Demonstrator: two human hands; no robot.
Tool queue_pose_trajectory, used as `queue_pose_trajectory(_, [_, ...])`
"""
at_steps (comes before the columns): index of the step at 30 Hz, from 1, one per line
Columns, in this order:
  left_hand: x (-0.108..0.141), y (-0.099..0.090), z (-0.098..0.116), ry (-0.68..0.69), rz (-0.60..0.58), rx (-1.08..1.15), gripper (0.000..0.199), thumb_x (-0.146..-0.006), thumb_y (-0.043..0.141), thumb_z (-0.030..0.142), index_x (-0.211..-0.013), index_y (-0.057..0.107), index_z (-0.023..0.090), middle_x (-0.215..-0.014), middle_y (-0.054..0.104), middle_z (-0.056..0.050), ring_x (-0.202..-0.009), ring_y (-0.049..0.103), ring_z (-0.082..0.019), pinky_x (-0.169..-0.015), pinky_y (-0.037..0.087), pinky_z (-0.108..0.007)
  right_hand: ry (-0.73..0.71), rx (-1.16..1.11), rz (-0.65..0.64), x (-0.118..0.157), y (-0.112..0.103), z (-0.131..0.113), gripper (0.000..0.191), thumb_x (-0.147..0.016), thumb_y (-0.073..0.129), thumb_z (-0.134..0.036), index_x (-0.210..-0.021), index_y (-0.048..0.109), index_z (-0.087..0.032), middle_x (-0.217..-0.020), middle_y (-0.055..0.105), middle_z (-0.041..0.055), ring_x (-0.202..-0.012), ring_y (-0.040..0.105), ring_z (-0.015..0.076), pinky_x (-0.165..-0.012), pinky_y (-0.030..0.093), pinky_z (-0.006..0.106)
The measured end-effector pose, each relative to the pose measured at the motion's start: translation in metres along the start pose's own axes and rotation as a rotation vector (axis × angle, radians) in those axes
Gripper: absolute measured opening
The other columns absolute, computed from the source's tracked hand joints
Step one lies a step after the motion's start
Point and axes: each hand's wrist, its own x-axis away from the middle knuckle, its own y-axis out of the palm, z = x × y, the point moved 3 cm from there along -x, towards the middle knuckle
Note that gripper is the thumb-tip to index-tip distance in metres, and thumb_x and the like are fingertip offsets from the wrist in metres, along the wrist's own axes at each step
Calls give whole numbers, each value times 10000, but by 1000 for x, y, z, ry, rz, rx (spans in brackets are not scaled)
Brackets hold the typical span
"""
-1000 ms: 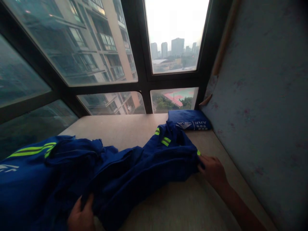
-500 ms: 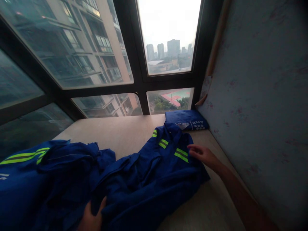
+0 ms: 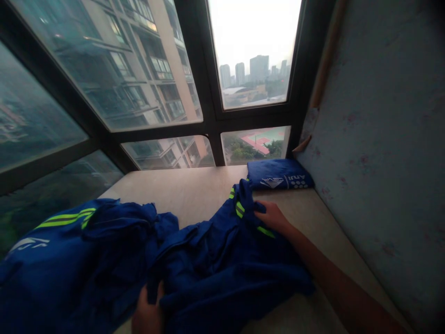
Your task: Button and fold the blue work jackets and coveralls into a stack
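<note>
Picture a clock laid on the blue work jacket (image 3: pixel 225 260), with twelve toward the window frame (image 3: pixel 212 127). The jacket lies rumpled across the pale ledge (image 3: pixel 194 183), its collar-like end near twelve, just beside the folded blue garment (image 3: pixel 278 169) marked "Anji" at one; whether the two touch, you cannot be sure.

Your right hand (image 3: pixel 273 217) has travelled inward over the last second, from the jacket's three o'clock edge to about two, and now pinches cloth close to the upper end. The lower panel has spread out toward four, while the yellow-green strip beside your right wrist shows less than it did half a second ago. That probably means the upper end is under your control, while the spread panel lies loose.

Your left hand (image 3: pixel 148 311) has shifted a little rightward along the near hem, to about eight. Its thumb and a finger stand apart with cloth between them; whether they grip, you cannot tell. At nine, the striped blue heap (image 3: pixel 66 246) with white print meets the jacket; their border is too dark to trace.
</note>
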Motion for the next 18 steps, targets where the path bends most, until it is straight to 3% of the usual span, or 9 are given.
queue_pose_trajectory(2, [-3, -1, 2, 12, 12, 57, 736, -802, 431, 642, -1255, 585, 82, -1161, 686, -211, -1102, 637, -387, -951, 504, -489, -34, 1, 39, 4, -26, -3, 312, -793, 709, -346, -1056, 709, -176, -1056, 724, 57, -956, 668, 264, -872, 533, 407])
queue_pose_trajectory(4, [-8, -5, 6, 45, 33, 105, 714, -790, 444, 616, -1218, 603, 67, -1237, 652, -221, -1195, 586, -380, -1024, 461, -476, -48, -10, 157, 8, -64, -6, 370, -716, 732, -332, -1058, 720, -193, -969, 742, 59, -876, 685, 260, -812, 545, 392])
queue_pose_trajectory(9, [-23, -33, 29, 85, 126, 182, 631, -781, 474, 600, -1172, 642, 134, -1208, 679, -162, -1147, 609, -361, -1004, 473, -478, 8, -25, 498, 16, -166, -6, 432, -727, 719, -364, -1102, 685, -154, -877, 723, 93, -680, 654, 191, -634, 515, 326])
queue_pose_trajectory(12, [-32, -51, 49, 156, 179, 194, 602, -807, 460, 587, -1193, 632, 159, -1199, 680, -143, -1129, 621, -337, -977, 488, -453, 11, 313, 656, 19, -209, 0, 380, -835, 627, -352, -1125, 677, -112, -947, 705, 181, -769, 654, 208, -682, 473, 349])
queue_pose_trajectory(15, [-39, -52, 61, 229, 127, 76, 582, -855, 418, 533, -1285, 563, 168, -1160, 686, -142, -1058, 653, -324, -899, 522, -452, -132, 927, 612, 21, -216, 10, 404, -847, 614, -266, -1194, 647, -63, -1060, 660, 254, -973, 625, 292, -818, 443, 419])
queue_pose_trajectory(18, [-36, -40, 69, 435, 153, -76, 543, -890, 378, 441, -1310, 520, 127, -1197, 653, -163, -1067, 642, -311, -913, 518, -450, -304, 1190, 501, 24, -191, 29, 460, -838, 598, -233, -1260, 599, -51, -1191, 610, 253, -1098, 572, 345, -913, 445, 454])
